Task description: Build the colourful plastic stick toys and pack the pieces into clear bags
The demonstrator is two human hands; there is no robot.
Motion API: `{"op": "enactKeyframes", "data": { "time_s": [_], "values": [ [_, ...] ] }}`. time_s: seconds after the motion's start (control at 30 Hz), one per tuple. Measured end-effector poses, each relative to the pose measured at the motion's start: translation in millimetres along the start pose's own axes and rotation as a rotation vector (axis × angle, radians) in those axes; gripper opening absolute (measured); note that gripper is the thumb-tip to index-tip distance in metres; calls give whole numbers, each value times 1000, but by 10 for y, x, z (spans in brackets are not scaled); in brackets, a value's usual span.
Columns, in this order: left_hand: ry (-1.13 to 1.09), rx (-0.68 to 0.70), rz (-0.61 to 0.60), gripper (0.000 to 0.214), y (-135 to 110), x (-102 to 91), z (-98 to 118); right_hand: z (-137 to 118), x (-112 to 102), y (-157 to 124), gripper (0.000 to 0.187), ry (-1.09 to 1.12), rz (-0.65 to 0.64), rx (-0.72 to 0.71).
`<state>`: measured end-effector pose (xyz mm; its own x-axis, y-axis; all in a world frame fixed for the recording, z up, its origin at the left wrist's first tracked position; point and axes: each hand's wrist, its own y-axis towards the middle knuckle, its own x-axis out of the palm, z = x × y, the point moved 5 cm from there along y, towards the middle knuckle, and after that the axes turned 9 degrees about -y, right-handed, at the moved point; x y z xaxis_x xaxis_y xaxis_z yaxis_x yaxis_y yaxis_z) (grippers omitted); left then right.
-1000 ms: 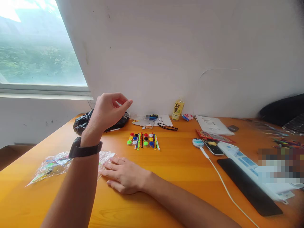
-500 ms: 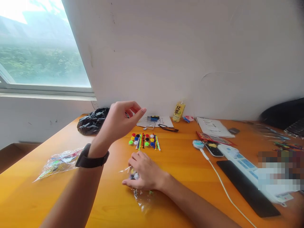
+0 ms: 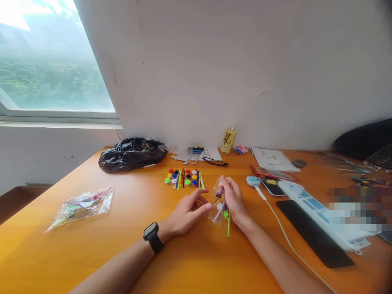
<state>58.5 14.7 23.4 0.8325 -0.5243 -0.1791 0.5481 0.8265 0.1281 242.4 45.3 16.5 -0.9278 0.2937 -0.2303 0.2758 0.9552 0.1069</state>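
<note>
My right hand is closed round a small clear plastic bag of coloured sticks and caps, held just above the orange table. A green stick hangs out of the bag's lower end. My left hand, with a black watch on its wrist, pinches a thin dark stick at the bag's left side. Just beyond both hands, a set of coloured caps and sticks lies in neat rows on the table.
A second clear bag of parts lies at the left. A black plastic bag, papers, glasses and a yellow drink pouch sit by the wall. A phone, white cable, power strip and black pad lie to the right.
My left hand came down from mid-air to the bag. My right hand lifted the small bag and carried it forward and to the right, toward the laid-out pieces.
</note>
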Motion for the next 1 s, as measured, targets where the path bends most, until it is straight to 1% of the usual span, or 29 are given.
{"op": "enactKeyframes", "data": {
  "time_s": [0.07,0.1,0.2,0.23,0.3,0.4,0.5,0.57,0.63,0.7,0.8,0.9,1.0],
  "values": [
    [-23,-5,-52,55,-1,9,34,-16,-40,-24,51,30,89,-19],
    [-47,-7,-94,53,-1,16,53,-24,-44,-42,50,41,111,-32],
    [-155,-14,-221,52,-12,43,113,-29,-19,-94,47,70,111,-57],
    [-190,-19,-244,52,-18,48,131,-25,-7,-103,47,76,101,-62],
    [-230,-42,-250,49,-29,48,149,-5,4,-101,46,78,88,-64],
    [-260,-95,-226,42,-34,47,131,51,-46,-46,45,65,136,-44],
    [-282,-117,-201,40,-22,56,86,122,-131,34,44,49,205,26],
    [-252,-116,-183,40,-13,66,56,146,-178,71,44,56,240,73],
    [-188,-102,-149,42,-5,69,42,132,-205,87,44,77,259,78],
    [-124,-75,-93,43,1,57,46,93,-203,87,43,115,250,45],
    [-57,-21,27,42,10,10,60,44,-180,64,37,184,229,-8],
    [-74,1,89,40,21,-17,26,-12,-170,28,35,207,213,-57],
    [-108,17,159,39,22,-55,-43,-173,-196,-30,35,165,191,-174]
  ]
}}
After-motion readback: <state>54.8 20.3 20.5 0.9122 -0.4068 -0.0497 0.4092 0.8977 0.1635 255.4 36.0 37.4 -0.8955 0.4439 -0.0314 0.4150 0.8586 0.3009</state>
